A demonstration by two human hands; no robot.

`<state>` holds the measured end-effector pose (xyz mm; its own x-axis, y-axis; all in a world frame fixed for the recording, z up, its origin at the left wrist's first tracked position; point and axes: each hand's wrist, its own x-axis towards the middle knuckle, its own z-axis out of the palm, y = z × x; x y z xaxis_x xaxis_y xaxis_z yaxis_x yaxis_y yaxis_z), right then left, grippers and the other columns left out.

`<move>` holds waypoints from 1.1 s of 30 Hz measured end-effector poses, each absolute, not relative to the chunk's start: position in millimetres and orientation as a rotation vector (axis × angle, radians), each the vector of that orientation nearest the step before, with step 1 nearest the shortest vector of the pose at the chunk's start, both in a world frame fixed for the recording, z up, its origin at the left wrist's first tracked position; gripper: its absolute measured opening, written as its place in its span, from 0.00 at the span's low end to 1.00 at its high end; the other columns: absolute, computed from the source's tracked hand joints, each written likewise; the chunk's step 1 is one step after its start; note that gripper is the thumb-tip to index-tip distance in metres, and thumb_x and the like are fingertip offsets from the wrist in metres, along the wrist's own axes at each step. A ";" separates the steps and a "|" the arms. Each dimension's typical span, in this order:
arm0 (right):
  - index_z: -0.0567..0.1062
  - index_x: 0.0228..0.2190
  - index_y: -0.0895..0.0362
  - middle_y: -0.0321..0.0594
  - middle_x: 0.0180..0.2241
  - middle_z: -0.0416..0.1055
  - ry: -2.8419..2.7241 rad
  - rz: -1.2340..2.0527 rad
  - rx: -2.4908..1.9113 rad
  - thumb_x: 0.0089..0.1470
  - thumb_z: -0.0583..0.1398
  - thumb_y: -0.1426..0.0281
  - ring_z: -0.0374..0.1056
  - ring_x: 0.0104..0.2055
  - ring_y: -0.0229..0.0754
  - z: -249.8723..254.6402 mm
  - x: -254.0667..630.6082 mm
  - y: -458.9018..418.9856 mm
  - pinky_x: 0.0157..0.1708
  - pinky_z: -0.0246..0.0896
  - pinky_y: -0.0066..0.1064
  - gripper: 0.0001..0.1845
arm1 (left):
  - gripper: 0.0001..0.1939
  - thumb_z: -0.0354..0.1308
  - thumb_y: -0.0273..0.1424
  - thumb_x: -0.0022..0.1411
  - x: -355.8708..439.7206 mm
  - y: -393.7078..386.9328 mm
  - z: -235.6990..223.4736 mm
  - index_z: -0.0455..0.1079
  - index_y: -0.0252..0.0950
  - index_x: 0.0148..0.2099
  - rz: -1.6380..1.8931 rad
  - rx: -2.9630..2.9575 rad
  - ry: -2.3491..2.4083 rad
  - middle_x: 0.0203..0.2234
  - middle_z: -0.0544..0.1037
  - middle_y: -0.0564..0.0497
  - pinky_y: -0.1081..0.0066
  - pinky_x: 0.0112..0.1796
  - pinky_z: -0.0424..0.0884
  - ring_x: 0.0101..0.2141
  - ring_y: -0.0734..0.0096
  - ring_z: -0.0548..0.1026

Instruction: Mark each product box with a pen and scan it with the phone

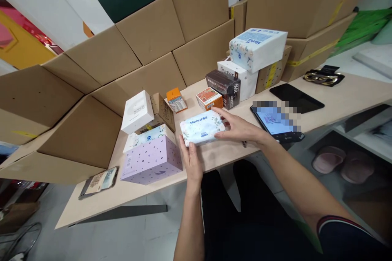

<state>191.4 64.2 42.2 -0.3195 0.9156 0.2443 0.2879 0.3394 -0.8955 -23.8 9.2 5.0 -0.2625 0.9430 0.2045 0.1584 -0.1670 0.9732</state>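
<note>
A light blue and white tissue pack (201,128) marked "Manhua" is held between my two hands over the front part of the table. My left hand (192,160) grips its left lower corner, thumb in front. On the right end, my right hand (234,125) closes round it with thumb and fingers apart across the pack. Behind the pack sits a small orange box (209,97), next to a dark brown box (223,86). To the left of my left hand stands a lilac spotted box (152,161), with another tissue pack (153,136) behind it.
A white box (137,111) rests by a brown box (163,110); an orange carton (177,100) stands beyond. At right are a stacked tissue pack (259,50), a phone-like device (275,120) and a black tablet (296,97). Cardboard boxes (150,28) wall the back. Banknotes (99,181) lie front left.
</note>
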 end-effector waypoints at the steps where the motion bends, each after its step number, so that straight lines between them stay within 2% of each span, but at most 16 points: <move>1: 0.52 0.69 0.46 0.45 0.70 0.54 -1.783 1.008 -1.009 0.47 0.69 0.64 0.64 0.64 0.56 41.8 191.4 64.2 0.61 0.64 0.49 0.54 | 0.37 0.50 0.54 0.69 -24.1 9.9 2.1 0.50 0.46 0.73 1.532 1.307 1.382 0.73 0.50 0.50 0.59 0.70 0.47 0.72 0.61 0.47; 3: 0.51 0.69 0.46 0.44 0.71 0.51 -1.736 1.036 -0.896 0.46 0.69 0.67 0.58 0.68 0.55 40.3 191.2 64.2 0.66 0.58 0.49 0.55 | 0.36 0.51 0.52 0.69 -24.0 10.7 -2.8 0.52 0.45 0.72 1.602 1.324 1.299 0.72 0.53 0.48 0.59 0.69 0.51 0.72 0.60 0.49; 5: 0.55 0.68 0.46 0.44 0.71 0.52 -1.675 1.064 -0.814 0.48 0.69 0.67 0.57 0.69 0.53 37.7 191.3 63.8 0.68 0.53 0.49 0.50 | 0.34 0.52 0.51 0.69 -22.9 10.7 -5.7 0.55 0.43 0.71 1.659 1.347 1.253 0.71 0.55 0.46 0.59 0.68 0.54 0.71 0.58 0.53; 7: 0.63 0.64 0.47 0.45 0.68 0.58 -1.589 1.094 -0.774 0.51 0.68 0.65 0.60 0.67 0.51 35.4 191.5 62.2 0.68 0.53 0.49 0.41 | 0.33 0.53 0.50 0.69 -21.7 10.2 -6.5 0.58 0.42 0.69 1.694 1.342 1.243 0.69 0.59 0.44 0.58 0.67 0.58 0.69 0.57 0.57; 10: 0.74 0.52 0.49 0.44 0.64 0.64 -1.465 1.083 -0.774 0.53 0.67 0.61 0.63 0.65 0.51 34.4 191.9 58.4 0.67 0.54 0.51 0.25 | 0.31 0.53 0.51 0.68 -20.3 8.3 -5.6 0.59 0.42 0.66 1.704 1.291 1.279 0.65 0.65 0.42 0.58 0.63 0.63 0.65 0.56 0.64; 12: 0.77 0.45 0.50 0.43 0.63 0.65 -1.428 1.050 -0.784 0.53 0.67 0.60 0.62 0.66 0.50 35.1 192.3 56.1 0.67 0.54 0.51 0.17 | 0.29 0.53 0.51 0.68 -19.6 6.4 -3.9 0.60 0.41 0.64 1.696 1.275 1.313 0.63 0.67 0.42 0.59 0.62 0.65 0.63 0.56 0.66; 15: 0.78 0.38 0.51 0.43 0.60 0.67 -1.414 1.009 -0.829 0.54 0.66 0.58 0.65 0.63 0.50 36.2 192.7 54.1 0.64 0.58 0.50 0.12 | 0.28 0.52 0.51 0.69 -18.1 2.7 0.3 0.61 0.40 0.63 1.694 1.295 1.346 0.62 0.67 0.42 0.60 0.61 0.65 0.62 0.58 0.67; 18: 0.78 0.35 0.51 0.44 0.57 0.69 -1.406 0.949 -0.895 0.54 0.66 0.56 0.67 0.60 0.51 35.5 192.4 53.7 0.59 0.65 0.48 0.13 | 0.28 0.50 0.50 0.70 -16.5 -1.1 4.9 0.60 0.41 0.65 1.668 1.353 1.375 0.63 0.66 0.42 0.61 0.63 0.62 0.64 0.59 0.65; 20: 0.77 0.40 0.49 0.43 0.56 0.70 -1.389 0.929 -0.939 0.53 0.66 0.55 0.69 0.56 0.50 33.9 192.1 53.8 0.55 0.68 0.47 0.16 | 0.29 0.48 0.51 0.71 -16.2 -2.7 6.8 0.58 0.41 0.67 1.634 1.385 1.411 0.64 0.65 0.42 0.61 0.63 0.61 0.65 0.59 0.63; 23: 0.75 0.50 0.49 0.45 0.53 0.72 -1.381 0.905 -1.068 0.51 0.66 0.52 0.72 0.49 0.49 30.7 192.8 54.2 0.46 0.72 0.44 0.26 | 0.30 0.47 0.51 0.71 -17.2 -3.6 7.8 0.59 0.41 0.67 1.601 1.438 1.484 0.64 0.65 0.42 0.60 0.65 0.58 0.65 0.58 0.62; 26: 0.75 0.52 0.52 0.45 0.46 0.75 -1.399 0.915 -1.175 0.52 0.65 0.49 0.72 0.41 0.48 28.3 194.9 54.6 0.38 0.71 0.41 0.30 | 0.29 0.46 0.50 0.72 -18.8 -3.6 8.3 0.61 0.41 0.67 1.585 1.498 1.502 0.64 0.66 0.43 0.60 0.65 0.57 0.65 0.58 0.62; 29: 0.76 0.52 0.52 0.43 0.42 0.77 -1.421 0.906 -1.166 0.54 0.63 0.51 0.73 0.40 0.47 28.8 196.7 54.6 0.38 0.71 0.38 0.28 | 0.28 0.46 0.49 0.72 -19.6 -2.7 7.1 0.61 0.41 0.67 1.595 1.511 1.441 0.64 0.66 0.43 0.61 0.65 0.57 0.66 0.60 0.62; 33: 0.77 0.51 0.52 0.42 0.48 0.77 -1.457 0.819 -1.092 0.55 0.64 0.56 0.73 0.44 0.45 31.5 197.3 53.8 0.44 0.71 0.38 0.24 | 0.28 0.49 0.48 0.71 -18.4 0.6 1.5 0.61 0.42 0.67 1.677 1.477 1.361 0.65 0.65 0.44 0.59 0.66 0.57 0.67 0.58 0.61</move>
